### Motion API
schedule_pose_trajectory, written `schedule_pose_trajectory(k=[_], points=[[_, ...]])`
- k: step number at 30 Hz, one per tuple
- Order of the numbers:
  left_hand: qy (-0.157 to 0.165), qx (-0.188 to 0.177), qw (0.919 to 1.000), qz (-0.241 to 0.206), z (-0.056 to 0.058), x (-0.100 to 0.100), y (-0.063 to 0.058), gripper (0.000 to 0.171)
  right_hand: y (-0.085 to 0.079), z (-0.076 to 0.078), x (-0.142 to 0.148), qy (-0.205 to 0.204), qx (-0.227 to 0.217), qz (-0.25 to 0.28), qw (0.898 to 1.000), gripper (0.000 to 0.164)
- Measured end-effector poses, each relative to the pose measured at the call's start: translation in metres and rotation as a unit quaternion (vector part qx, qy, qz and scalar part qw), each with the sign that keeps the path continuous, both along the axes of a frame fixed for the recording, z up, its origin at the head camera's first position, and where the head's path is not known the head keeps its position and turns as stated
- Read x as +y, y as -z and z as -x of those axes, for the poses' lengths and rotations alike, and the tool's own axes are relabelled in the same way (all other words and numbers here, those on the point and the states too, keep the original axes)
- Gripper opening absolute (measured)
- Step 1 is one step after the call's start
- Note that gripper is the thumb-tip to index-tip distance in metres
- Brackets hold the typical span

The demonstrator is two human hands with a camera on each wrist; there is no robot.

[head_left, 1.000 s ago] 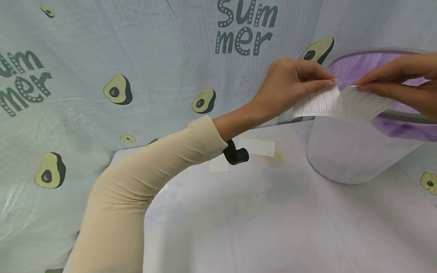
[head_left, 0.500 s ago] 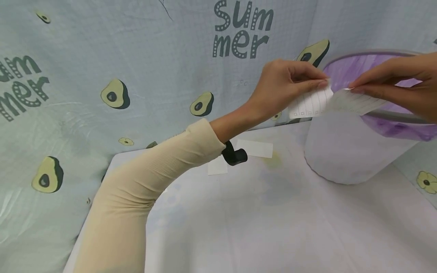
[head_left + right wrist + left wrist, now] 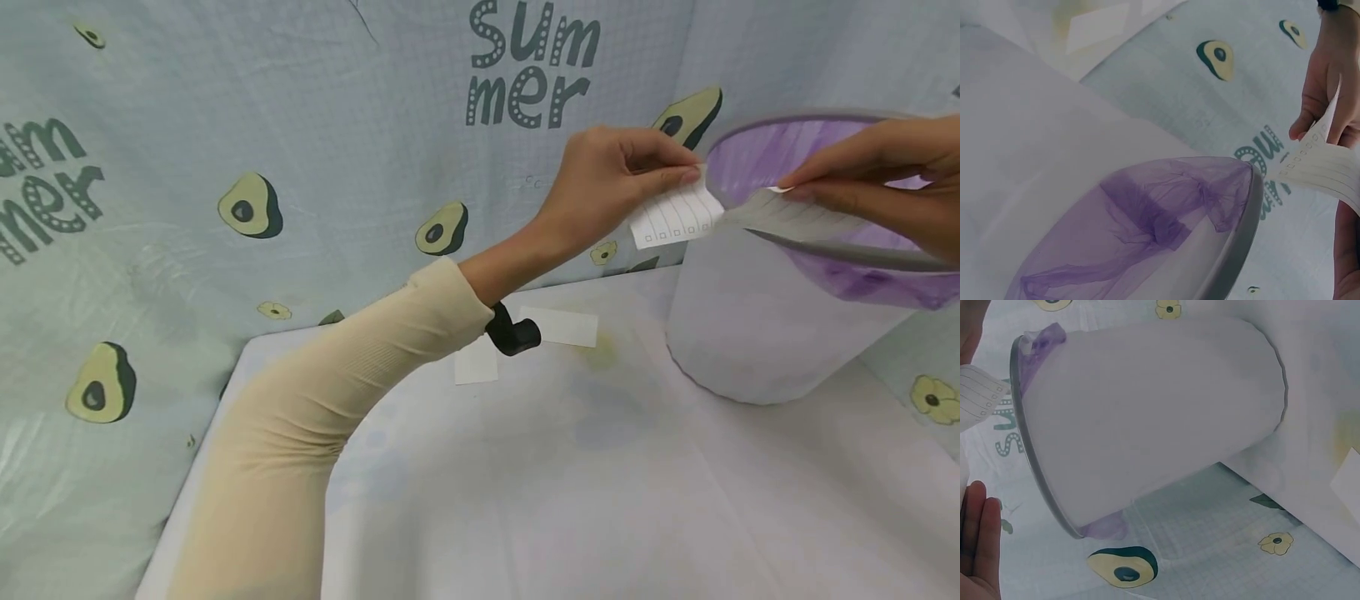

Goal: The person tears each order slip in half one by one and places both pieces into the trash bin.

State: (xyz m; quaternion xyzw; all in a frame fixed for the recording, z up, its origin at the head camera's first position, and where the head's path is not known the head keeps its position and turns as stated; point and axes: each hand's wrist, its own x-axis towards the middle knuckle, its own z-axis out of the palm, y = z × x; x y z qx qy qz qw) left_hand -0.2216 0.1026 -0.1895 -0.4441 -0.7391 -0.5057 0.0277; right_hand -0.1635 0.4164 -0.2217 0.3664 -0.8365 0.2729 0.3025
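Note:
A white lined paper sheet (image 3: 678,212) with small printed checkboxes spans both hands at the upper right of the head view. The left hand (image 3: 600,179) pinches its left part between thumb and fingers. By its top edge, the right hand (image 3: 888,179) pinches the other part, which bends away over the bin. A V-shaped tear or gap parts the sheet between the hands, and the two parts meet low down. Both hands are beside and above the rim of a white bin (image 3: 750,333) lined with a purple bag (image 3: 1147,212). The paper (image 3: 1319,164) shows twisted in the right wrist view.
Two white paper pieces lie on the white-covered table: a rectangle (image 3: 566,327) and a smaller one (image 3: 476,364) near the left forearm. Behind the table hangs an avocado-print cloth (image 3: 337,125). A black wrist mount (image 3: 516,333) sits below the left cuff.
The left hand has moved left and slightly up with its part of the paper. The gap between the hands has widened, and the right part of the paper lies flatter.

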Motion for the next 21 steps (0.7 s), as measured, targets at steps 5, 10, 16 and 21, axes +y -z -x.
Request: schedule_pose_trajectory(k=[5,10,16,21], points=[[-0.002,0.003,1.0000,-0.002,0.003,0.001,0.000,0.013,-0.006,-0.010,-0.009,0.044,0.011,-0.014,0.999,0.025],[-0.012,0.010,0.9998,-0.010,0.006,0.001,0.001,0.012,-0.013,-0.016,-0.019,0.077,0.012,-0.013,0.997,0.024],[-0.014,0.005,0.9998,-0.014,0.008,0.003,0.004,0.012,-0.019,-0.026,-0.031,0.093,0.011,-0.014,0.996,0.024],[-0.017,0.007,0.9997,-0.014,0.011,0.004,0.006,0.011,-0.021,-0.028,-0.033,0.090,0.008,0.004,0.996,0.018]])
